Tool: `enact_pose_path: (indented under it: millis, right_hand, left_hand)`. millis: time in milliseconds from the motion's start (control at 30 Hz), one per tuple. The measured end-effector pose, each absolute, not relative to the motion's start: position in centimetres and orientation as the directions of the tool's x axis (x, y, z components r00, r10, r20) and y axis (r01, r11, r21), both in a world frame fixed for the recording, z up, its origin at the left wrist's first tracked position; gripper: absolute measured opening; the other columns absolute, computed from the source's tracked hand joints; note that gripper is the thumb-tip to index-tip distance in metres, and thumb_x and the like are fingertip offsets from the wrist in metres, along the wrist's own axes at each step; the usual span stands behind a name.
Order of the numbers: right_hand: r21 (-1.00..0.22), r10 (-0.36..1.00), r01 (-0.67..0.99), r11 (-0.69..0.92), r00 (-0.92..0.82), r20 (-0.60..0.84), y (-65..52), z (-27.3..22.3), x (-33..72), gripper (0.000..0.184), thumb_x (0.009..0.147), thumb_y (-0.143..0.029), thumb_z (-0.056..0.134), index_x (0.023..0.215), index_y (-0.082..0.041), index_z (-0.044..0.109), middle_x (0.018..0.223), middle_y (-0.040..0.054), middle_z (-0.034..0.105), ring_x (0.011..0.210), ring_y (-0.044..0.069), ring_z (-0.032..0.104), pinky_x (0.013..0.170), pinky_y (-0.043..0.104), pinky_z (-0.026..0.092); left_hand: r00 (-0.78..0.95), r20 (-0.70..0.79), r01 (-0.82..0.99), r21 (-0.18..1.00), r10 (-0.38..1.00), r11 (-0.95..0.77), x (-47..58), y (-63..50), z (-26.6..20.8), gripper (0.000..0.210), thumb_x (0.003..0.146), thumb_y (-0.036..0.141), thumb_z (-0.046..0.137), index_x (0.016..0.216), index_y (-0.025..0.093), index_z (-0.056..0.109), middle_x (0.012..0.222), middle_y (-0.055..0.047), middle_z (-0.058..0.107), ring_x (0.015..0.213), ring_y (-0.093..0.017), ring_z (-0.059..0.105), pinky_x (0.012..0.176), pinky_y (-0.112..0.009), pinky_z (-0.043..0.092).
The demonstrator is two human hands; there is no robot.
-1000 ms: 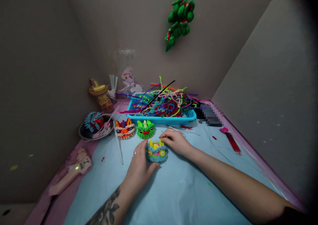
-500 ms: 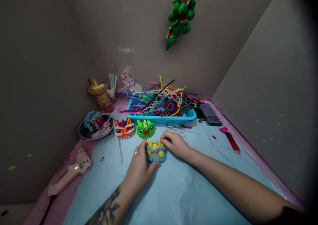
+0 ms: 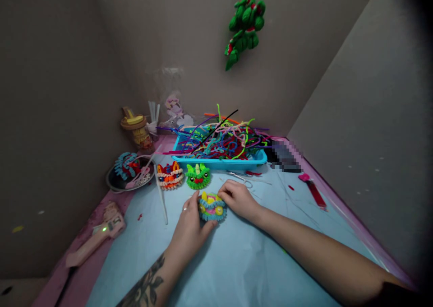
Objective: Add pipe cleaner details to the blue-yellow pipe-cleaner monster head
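A rounded, fuzzy figure point(image 3: 212, 211) in ribbed blue, yellow and pink is set low on a smooth, faintly creased blue sheet point(image 3: 237, 266), between the two hands. Its left side is clasped by the left hand point(image 3: 191, 221), with fingers curved behind and thumb laid along the front. Its upper right edge is met by the bent fingertips of the right hand point(image 3: 241, 199); whether a tuft is gripped between them cannot be told.

Just behind, a plush green head point(image 3: 198, 177) with a bumpy fringe is placed beside an orange-and-cream head point(image 3: 170, 177) of similar coiled texture. A glossy blue plastic tray point(image 3: 223, 163) is heaped with thin, bristly, many-coloured stems point(image 3: 219, 140). Slim metal scissors point(image 3: 248, 183) are laid near the right hand. At the left, a blue-and-red ruffled piece point(image 3: 126, 165) is held in a shallow, shiny round bowl point(image 3: 113, 185).
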State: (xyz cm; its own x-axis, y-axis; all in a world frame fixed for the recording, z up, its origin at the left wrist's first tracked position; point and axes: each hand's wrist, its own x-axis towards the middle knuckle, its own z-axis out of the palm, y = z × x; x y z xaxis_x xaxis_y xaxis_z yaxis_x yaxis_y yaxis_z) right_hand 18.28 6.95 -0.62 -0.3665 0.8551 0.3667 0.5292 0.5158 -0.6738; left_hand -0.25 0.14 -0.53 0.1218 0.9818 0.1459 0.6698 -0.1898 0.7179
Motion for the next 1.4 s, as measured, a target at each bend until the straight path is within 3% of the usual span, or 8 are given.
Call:
enact_pose_path:
  millis: [167, 367, 500, 633, 833, 933, 1100, 1400]
  right_hand:
    - [-0.658, 0.849, 0.539, 0.526, -0.372, 0.374, 6.8, -0.8, 18.2, 0.012, 0.079, -0.014, 0.054, 0.069, -0.017, 0.059, 0.07, 0.0013, 0.056, 0.07, 0.014, 0.053, 0.066, 0.025, 0.04]
    - [-0.742, 0.883, 0.486, 0.461, -0.329, 0.333, 7.1, -0.4, 18.4, 0.009, 0.077, -0.017, 0.056, 0.076, -0.018, 0.066, 0.072, 0.0021, 0.059, 0.067, 0.013, 0.055, 0.063, 0.025, 0.043]
    - [-0.791, 0.912, 0.468, 0.393, -0.308, 0.271, 7.4, -0.1, 19.0, 0.022, 0.078, -0.021, 0.053, 0.097, -0.018, 0.065, 0.078, 0.0031, 0.061, 0.068, 0.013, 0.056, 0.06, 0.025, 0.044]
    - [-0.844, 0.934, 0.429, 0.322, -0.288, 0.211, 7.2, 0.0, 19.7, 0.027, 0.076, -0.018, 0.05, 0.101, -0.017, 0.06, 0.079, 0.0026, 0.063, 0.068, 0.013, 0.056, 0.06, 0.025, 0.044]
    - [-0.888, 0.908, 0.382, 0.257, -0.409, 0.088, 6.8, -0.4, 19.8, 0.042, 0.072, -0.017, 0.053, 0.113, -0.019, 0.051, 0.087, 0.0023, 0.06, 0.062, 0.01, 0.052, 0.051, 0.02, 0.039]
    - [-0.896, 0.912, 0.376, 0.238, -0.403, 0.073, 6.8, -0.8, 19.6, 0.041, 0.072, -0.016, 0.052, 0.113, -0.018, 0.051, 0.082, 0.0015, 0.057, 0.066, 0.011, 0.053, 0.054, 0.021, 0.041]
    - [-0.933, 0.914, 0.291, 0.211, -0.397, 0.083, 6.7, -1.1, 19.3, 0.039, 0.071, -0.012, 0.052, 0.11, -0.017, 0.052, 0.094, 0.0044, 0.059, 0.077, 0.013, 0.055, 0.066, 0.024, 0.047]
    - [-0.936, 0.919, 0.284, 0.209, -0.385, 0.088, 6.9, -1.5, 19.2, 0.038, 0.071, -0.01, 0.052, 0.108, -0.019, 0.052, 0.091, 0.0038, 0.06, 0.08, 0.014, 0.057, 0.069, 0.025, 0.048]
  left_hand:
    - [0.128, 0.117, 0.686, 0.707, 0.985, -0.174, -0.2, 0.1, -0.4, 0.076, 0.07, 0.029, 0.062, 0.133, 0.01, 0.027, 0.128, -0.019, 0.043, 0.121, -0.029, 0.039, 0.099, -0.045, 0.035]
    - [0.141, 0.147, 0.678, 0.706, 0.979, -0.204, -0.4, 0.1, -0.9, 0.078, 0.069, 0.03, 0.064, 0.135, 0.014, 0.024, 0.127, -0.018, 0.043, 0.121, -0.03, 0.039, 0.098, -0.048, 0.035]
    - [0.163, 0.141, 0.656, 0.724, 0.977, -0.214, -0.6, 0.0, -0.8, 0.084, 0.068, 0.03, 0.066, 0.137, 0.016, 0.02, 0.128, -0.017, 0.042, 0.124, -0.03, 0.037, 0.099, -0.048, 0.034]
    - [0.167, 0.143, 0.613, 0.76, 0.976, -0.216, -0.9, 0.0, -0.7, 0.086, 0.069, 0.029, 0.066, 0.137, 0.018, 0.016, 0.129, -0.017, 0.042, 0.123, -0.029, 0.039, 0.1, -0.048, 0.033]
    - [0.171, 0.165, 0.604, 0.761, 0.971, -0.236, -1.2, 0.3, -1.0, 0.078, 0.074, 0.027, 0.061, 0.137, 0.018, 0.015, 0.125, -0.017, 0.047, 0.12, -0.027, 0.043, 0.098, -0.048, 0.035]
    - [0.16, 0.174, 0.635, 0.736, 0.972, -0.236, -1.1, 0.3, -1.0, 0.076, 0.074, 0.026, 0.06, 0.136, 0.018, 0.018, 0.122, -0.016, 0.049, 0.117, -0.027, 0.045, 0.095, -0.048, 0.037]
    - [0.143, 0.193, 0.65, 0.721, 0.971, -0.239, -1.0, 0.4, -1.1, 0.076, 0.072, 0.026, 0.062, 0.135, 0.017, 0.02, 0.118, -0.014, 0.051, 0.112, -0.027, 0.048, 0.093, -0.046, 0.038]
    - [0.117, 0.16, 0.648, 0.736, 0.98, -0.197, -0.9, 0.6, -0.9, 0.073, 0.073, 0.03, 0.062, 0.133, 0.017, 0.024, 0.115, -0.014, 0.054, 0.112, -0.027, 0.048, 0.094, -0.046, 0.037]
